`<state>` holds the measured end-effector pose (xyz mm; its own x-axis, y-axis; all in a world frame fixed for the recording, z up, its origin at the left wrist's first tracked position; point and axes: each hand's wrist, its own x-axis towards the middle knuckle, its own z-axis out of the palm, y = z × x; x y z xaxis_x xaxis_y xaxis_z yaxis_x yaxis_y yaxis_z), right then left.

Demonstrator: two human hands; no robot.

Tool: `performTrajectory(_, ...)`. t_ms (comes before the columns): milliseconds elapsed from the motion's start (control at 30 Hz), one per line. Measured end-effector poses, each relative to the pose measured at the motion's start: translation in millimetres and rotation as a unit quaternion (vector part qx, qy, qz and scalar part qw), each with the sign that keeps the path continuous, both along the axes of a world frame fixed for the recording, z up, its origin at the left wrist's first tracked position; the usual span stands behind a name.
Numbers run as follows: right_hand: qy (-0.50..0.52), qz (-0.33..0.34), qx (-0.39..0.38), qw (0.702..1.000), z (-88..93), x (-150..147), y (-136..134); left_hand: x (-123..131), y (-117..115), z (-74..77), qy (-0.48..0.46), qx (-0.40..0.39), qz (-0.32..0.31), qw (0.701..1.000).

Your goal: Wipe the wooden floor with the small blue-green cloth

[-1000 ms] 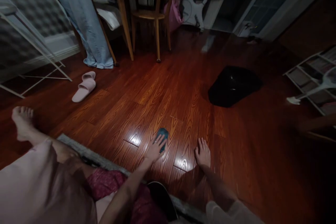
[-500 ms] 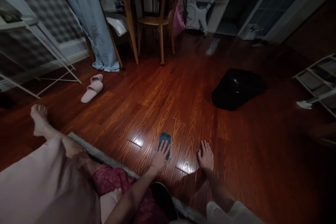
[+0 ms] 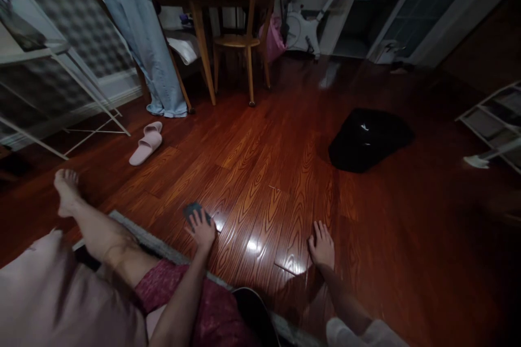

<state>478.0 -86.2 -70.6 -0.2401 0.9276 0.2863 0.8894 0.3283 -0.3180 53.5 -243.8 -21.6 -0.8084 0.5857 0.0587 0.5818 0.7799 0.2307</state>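
My left hand (image 3: 202, 232) lies flat on a small dark cloth (image 3: 192, 210), low and left of the frame's centre, fingers spread over its near edge, pressing it to the floor (image 3: 285, 162); nothing is pinched. My right hand (image 3: 322, 246) rests palm down on bare boards, lower centre-right, fingers spread, holding nothing.

The cloth sits just beside the edge of the rug (image 3: 142, 236) I sit on, and a bright glare lies on the boards between my hands. I judge these glossy boards to be slick: if I lean hard on the cloth, it could slide out from under my palm and take my weight with it. With only my fingers on it, the cloth could also bunch or slip free. A push to the lower left may catch it on the rug edge. My bare foot (image 3: 66, 190) lies well apart at the left, and the black bag (image 3: 368, 138) and slipper (image 3: 146, 143) stay clear of my reach.
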Motion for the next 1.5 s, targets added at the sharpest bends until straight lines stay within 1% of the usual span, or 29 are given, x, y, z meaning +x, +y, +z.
performTrajectory(33,-0.001,-0.001,0.001,1.0,-0.5,0,0,-7,-7,-1.2,0.003,0.009,0.052,0.999)
performTrajectory(67,-0.003,-0.003,0.002,1.0,-1.1,0,0,-10,-13,-2.9,0.007,0.016,0.082,0.996)
performTrajectory(100,-0.005,-0.004,0.002,1.0,-1.8,0,1,-8,-16,-4.9,0.011,0.02,0.093,0.995)
performTrajectory(133,-0.006,-0.006,0.002,1.0,-2.4,0,1,-2,-18,-7.0,0.017,0.023,0.088,0.996)
performTrajectory(200,-0.007,-0.006,0.001,1.0,-3.1,0,1,20,-15,-11.5,0.029,0.028,0.04,0.998)
performTrajectory(267,-0.008,-0.006,0.001,1.0,-3.1,0,2,53,-8,-15.4,0.031,0.027,-0.065,0.997)
performTrajectory(333,-0.011,-0.005,0.003,1.0,-2.6,-1,2,92,-2,-17.8,0.015,0.015,-0.216,0.976)
performTrajectory(400,-0.012,-0.007,0.007,1.0,-2.2,-1,2,130,2,-18.4,-0.007,-0.005,-0.377,0.926)
performTrajectory(467,-0.012,-0.008,0.011,1.0,-2.3,-1,2,162,3,-17.9,-0.032,-0.017,-0.519,0.854)
performTrajectory(533,-0.013,-0.007,0.014,1.0,-2.8,-1,3,180,4,-17.0,-0.053,-0.021,-0.611,0.79)
performTrajectory(567,-0.013,-0.007,0.015,1.0,-3.2,-1,3,182,5,-16.4,-0.06,-0.022,-0.638,0.768)
performTrajectory(600,-0.013,-0.007,0.015,1.0,-3.5,-1,3,180,7,-15.5,-0.063,-0.022,-0.654,0.754)
performTrajectory(633,-0.013,-0.007,0.015,1.0,-3.7,-1,3,173,9,-14.4,-0.063,-0.023,-0.659,0.749)
performTrajectory(700,-0.013,-0.01,0.014,1.0,-3.9,-1,4,146,16,-11.2,-0.052,-0.026,-0.638,0.768)
performTrajectory(733,-0.013,-0.012,0.013,1.0,-3.9,-1,4,128,19,-9.1,-0.044,-0.028,-0.609,0.791)
performTrajectory(800,-0.013,-0.013,0.011,1.0,-3.8,-2,4,85,22,-5.0,-0.023,-0.033,-0.512,0.858)
performTrajectory(867,-0.015,-0.012,0.011,1.0,-4.0,-2,4,39,16,-2.5,-0.003,-0.036,-0.36,0.932)
performTrajectory(933,-0.018,-0.01,0.01,1.0,-4.9,-1,4,-5,1,-3.0,0.004,-0.036,-0.162,0.986)
performTrajectory(967,-0.021,-0.009,0.01,1.0,-5.7,-1,5,-24,-9,-4.5,0.003,-0.03,-0.063,0.998)
performTrajectory(1000,-0.023,-0.008,0.011,1.0,-6.6,0,5,-40,-21,-6.7,-0.002,-0.022,0.017,1.0)
performTrajectory(1067,-0.027,-0.007,0.012,1.0,-8.7,1,6,-62,-40,-12.3,-0.008,-0.001,0.129,0.992)
performTrajectory(1100,-0.028,-0.007,0.011,1.0,-9.7,1,6,-67,-47,-15.0,-0.007,0.006,0.164,0.986)
performTrajectory(1167,-0.029,-0.007,0.008,1.0,-11.2,2,6,-67,-49,-18.9,0.004,0.008,0.182,0.983)
performTrajectory(1200,-0.028,-0.007,0.007,1.0,-11.5,2,6,-61,-45,-19.8,0.013,0.001,0.164,0.986)
performTrajectory(1267,-0.025,-0.008,0.006,1.0,-11.3,2,6,-40,-30,-19.0,0.027,-0.024,0.084,0.996)
performTrajectory(1333,-0.023,-0.009,0.007,1.0,-10.4,2,6,-9,-11,-16.0,0.022,-0.051,-0.036,0.998)
performTrajectory(1367,-0.022,-0.01,0.008,1.0,-9.8,2,6,10,-1,-14.4,0.013,-0.058,-0.113,0.992)
performTrajectory(1433,-0.024,-0.009,0.007,1.0,-8.8,2,5,54,13,-12.3,-0.01,-0.055,-0.274,0.96)
performTrajectory(1500,-0.025,-0.008,0.007,1.0,-8.1,2,5,102,19,-12.7,-0.039,-0.033,-0.418,0.907)
